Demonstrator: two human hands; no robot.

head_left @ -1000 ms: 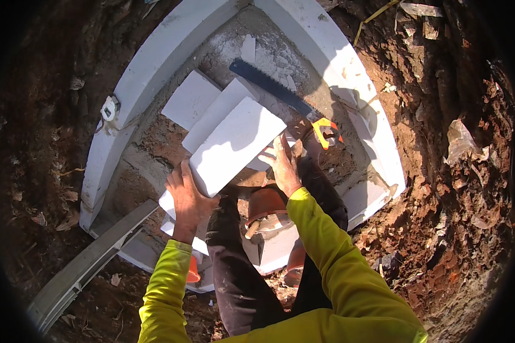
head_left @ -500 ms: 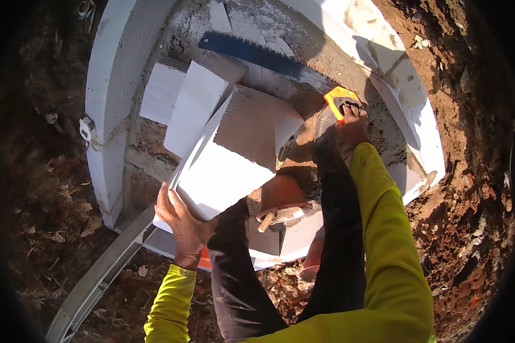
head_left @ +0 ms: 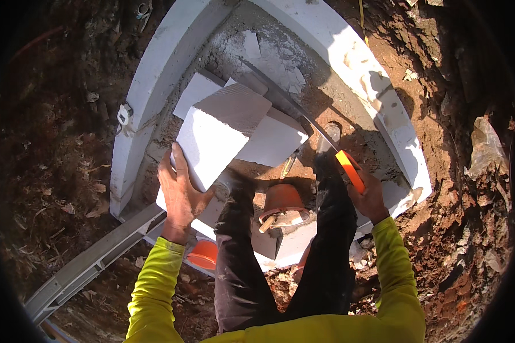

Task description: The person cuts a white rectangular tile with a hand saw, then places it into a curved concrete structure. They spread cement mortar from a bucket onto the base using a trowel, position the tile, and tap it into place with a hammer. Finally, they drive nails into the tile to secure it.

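My left hand (head_left: 183, 188) grips the lower left side of a white block (head_left: 213, 139), thumb and fingers spread along it. The block's upper face is rough and scored. It leans on another white block (head_left: 277, 138), and a further white block (head_left: 195, 94) shows behind. My right hand (head_left: 371, 193) is closed round the orange handle (head_left: 351, 171) of a hand saw. The saw's blade (head_left: 294, 103) stretches up and left, seen nearly edge-on, apart from the held block.
Low white block walls (head_left: 153, 74) curve around me. An orange bucket (head_left: 283, 197) stands between my legs near a narrow tool (head_left: 289, 164). Another orange container (head_left: 205, 253) lies left. A metal rail (head_left: 91, 264) rests on the wall; a small white device (head_left: 125, 114) sits on it.
The saw has come nearer to me and turned from flat to nearly edge-on. My left hand has tipped the block, whose rough face now points more upward and away.
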